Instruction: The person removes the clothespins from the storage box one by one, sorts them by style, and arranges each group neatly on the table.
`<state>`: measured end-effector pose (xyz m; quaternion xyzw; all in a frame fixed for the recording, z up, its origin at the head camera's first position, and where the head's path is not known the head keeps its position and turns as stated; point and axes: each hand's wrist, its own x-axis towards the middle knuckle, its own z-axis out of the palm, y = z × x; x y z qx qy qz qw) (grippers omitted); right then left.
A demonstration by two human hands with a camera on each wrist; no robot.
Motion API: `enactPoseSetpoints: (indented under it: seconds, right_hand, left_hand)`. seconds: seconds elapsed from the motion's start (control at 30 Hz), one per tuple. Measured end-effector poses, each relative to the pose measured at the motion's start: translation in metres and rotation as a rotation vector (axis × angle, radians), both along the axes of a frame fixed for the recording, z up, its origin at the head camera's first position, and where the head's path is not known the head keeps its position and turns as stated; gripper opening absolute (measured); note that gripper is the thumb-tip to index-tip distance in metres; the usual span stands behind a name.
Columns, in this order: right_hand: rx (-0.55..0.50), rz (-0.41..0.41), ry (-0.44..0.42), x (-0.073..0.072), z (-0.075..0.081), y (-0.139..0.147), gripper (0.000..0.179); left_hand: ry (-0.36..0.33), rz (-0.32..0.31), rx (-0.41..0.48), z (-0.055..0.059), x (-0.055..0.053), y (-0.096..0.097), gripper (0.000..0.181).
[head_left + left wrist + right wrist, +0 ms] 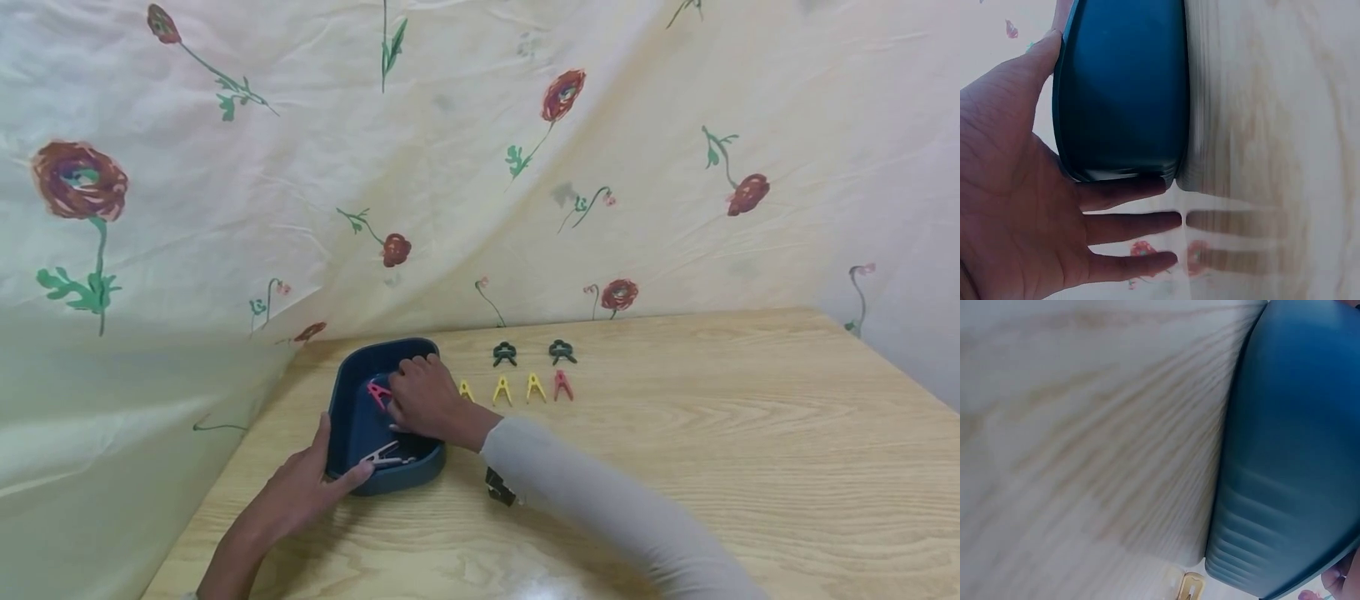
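A dark blue bin (386, 479) stands on the table, with a pink clip (378, 394) and a pale clip (382, 455) inside. My left hand (300, 479) spans its near left corner, thumb at the rim. In the left wrist view the fingers (1129, 226) are straight, the index finger along the bin's end wall. My right hand (427, 398) reaches over the right wall into the bin, fingers bent downward. Its fingertips are mostly hidden; I cannot tell if they hold anything. In the right wrist view, the bin's outer wall (1285, 456) covers most of that hand.
Right of the bin, yellow clips (502, 389) and a red clip (563, 385) form a row. Two dark green clips (504, 353) lie behind them. A black object (499, 487) is partly under the right forearm. A flowered cloth (465, 167) hangs behind the wooden table (712, 433).
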<state>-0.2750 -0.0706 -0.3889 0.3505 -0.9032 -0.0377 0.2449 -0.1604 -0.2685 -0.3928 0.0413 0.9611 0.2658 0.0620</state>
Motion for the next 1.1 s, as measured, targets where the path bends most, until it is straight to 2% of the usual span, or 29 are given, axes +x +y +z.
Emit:
enactPoseSetpoints:
  seconds: [0.17,0.47,0.77,1.1]
  right_hand:
    - [-0.028,0.004,-0.003,-0.001,0.002,0.005,0.031]
    - [-0.124,0.033,0.004,0.001,0.008,0.020,0.024]
    - [-0.245,0.066,0.070,0.001,0.014,0.041,0.022]
    - [-0.288,0.109,0.070,0.003,0.015,0.051,0.018]
  left_hand:
    - [0.017,-0.002,0.018,0.000,-0.002,0.001,0.112]
    - [-0.005,0.008,0.030,-0.001,-0.003,0.000,0.113]
    - [-0.011,0.003,0.029,-0.001,-0.001,0.000,0.114]
    - [-0.016,-0.018,0.049,0.000,-0.001,-0.001,0.112]
